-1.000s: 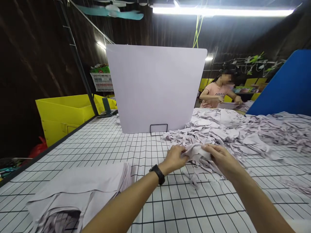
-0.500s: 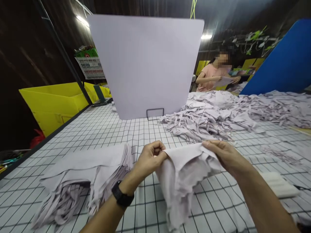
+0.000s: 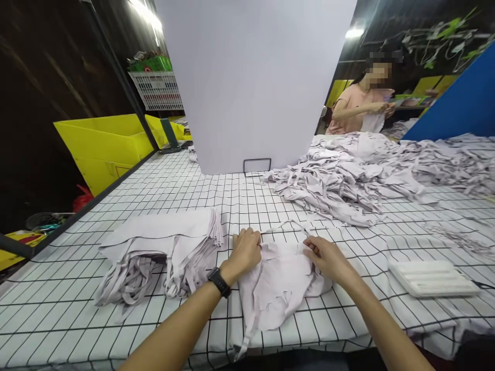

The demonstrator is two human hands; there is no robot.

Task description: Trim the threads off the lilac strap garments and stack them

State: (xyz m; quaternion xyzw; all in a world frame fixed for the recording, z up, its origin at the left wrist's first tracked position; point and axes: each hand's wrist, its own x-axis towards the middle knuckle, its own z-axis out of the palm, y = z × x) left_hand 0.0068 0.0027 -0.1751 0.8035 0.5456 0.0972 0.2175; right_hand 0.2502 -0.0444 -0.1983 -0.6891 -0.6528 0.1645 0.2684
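Note:
A pale lilac-white cloth piece with thin straps [image 3: 282, 288] lies on the grid-patterned tabletop in front of me. My left hand [image 3: 247, 250], a black watch on its wrist, has curled fingers at the cloth's upper left corner. At the upper right corner my right hand [image 3: 325, 257] pinches the fabric between thumb and fingers. One strap loops out above the top edge, between the hands. Left of my left hand sits a neat stack of folded matching pieces [image 3: 154, 226], their straps bunched at the front.
A large heap of loose cloth pieces [image 3: 340, 180] covers the back right. Behind the work area stands a tall pale board [image 3: 255, 93] with a wire stand. A white ridged block [image 3: 433, 278] lies at right. Across the table a person [image 3: 359, 105] handles cloth; yellow bins [image 3: 104, 144] stand at left.
Both hands have lowered the cloth from a raised, stretched hold onto the tabletop, where it is spread flatter. The view has tilted down, and the person across has brought their hands together.

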